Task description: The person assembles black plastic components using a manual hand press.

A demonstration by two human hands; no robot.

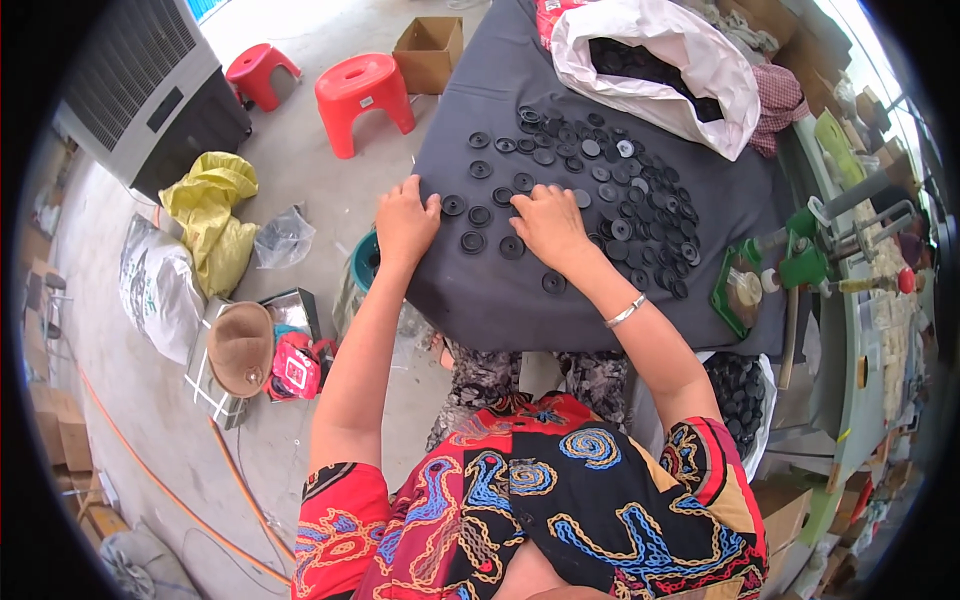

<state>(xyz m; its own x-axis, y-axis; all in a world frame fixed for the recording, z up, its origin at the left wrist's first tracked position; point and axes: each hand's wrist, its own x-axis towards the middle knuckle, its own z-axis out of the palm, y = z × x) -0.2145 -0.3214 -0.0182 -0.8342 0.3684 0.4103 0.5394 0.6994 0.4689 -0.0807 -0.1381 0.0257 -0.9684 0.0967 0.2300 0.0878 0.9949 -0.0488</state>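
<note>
Many round black plastic discs with ringed centres (640,205) lie on a dark grey cloth-covered table (470,300). Several more are spread apart to the left of the pile. At the table's left edge is my left hand (407,222), thumb and fingers apart, beside the leftmost black disc (453,205); no disc shows in it. My right hand (550,225) rests among the discs with its fingers bent down and drawn together. Its fingertips are next to another black disc (502,197), and whatever lies under them is hidden. A silver bracelet (625,310) circles my right wrist.
A white sack (660,50) of black pieces lies open at the table's far end. A green hand-operated device (770,275) stands at the right edge. Below it is another bag of black discs (735,395). Red stools (362,95) and a teal bucket (365,262) stand left.
</note>
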